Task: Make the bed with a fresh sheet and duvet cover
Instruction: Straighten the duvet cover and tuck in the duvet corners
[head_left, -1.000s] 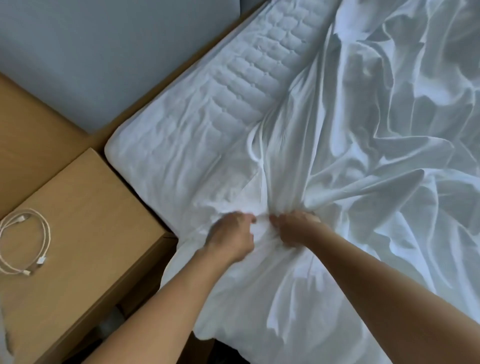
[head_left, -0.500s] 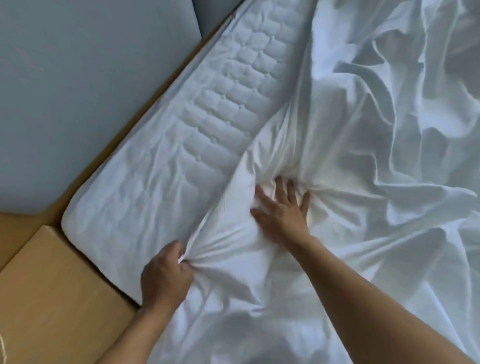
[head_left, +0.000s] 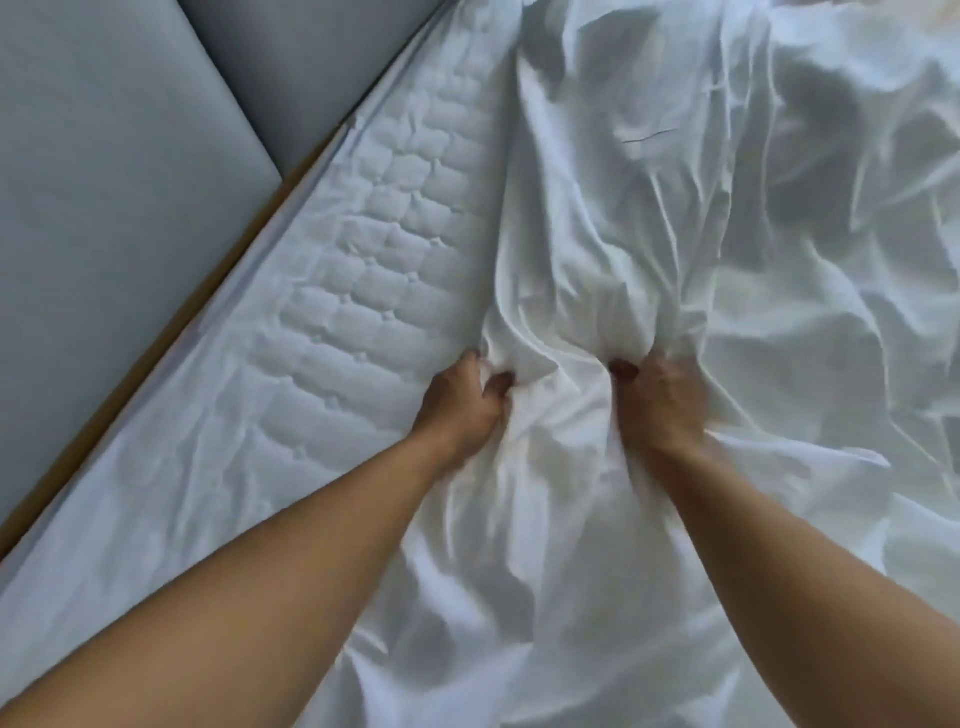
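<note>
Firmly bunched: two hands in the white sheet

Both hands sit at the centre of the frame, knuckles up. The left hand (head_left: 460, 408) curls round a ridge of the sheet (head_left: 675, 218) right at the cloth's left edge, where it meets the bare quilted mattress (head_left: 363, 291). Its thumb shows, but the other fingertips are buried in the fold. The right hand (head_left: 660, 405), near it, grips a second gather. Only its knuckles and one reddish fingertip can be made out (the whole hand is smeared by motion blur). A creased span of fabric lies between them.

The sheet lies crumpled over the centre and right of the frame and runs out past the top, right and bottom edges, so its corners are out of sight. The mattress fills a diagonal band left of centre, its lower-left end cut off. At upper left stand grey padded headboard panels (head_left: 104, 156), with a thin wooden strip (head_left: 78, 448) between them and the mattress. Whether the white cloth is one piece or two cannot be told.
</note>
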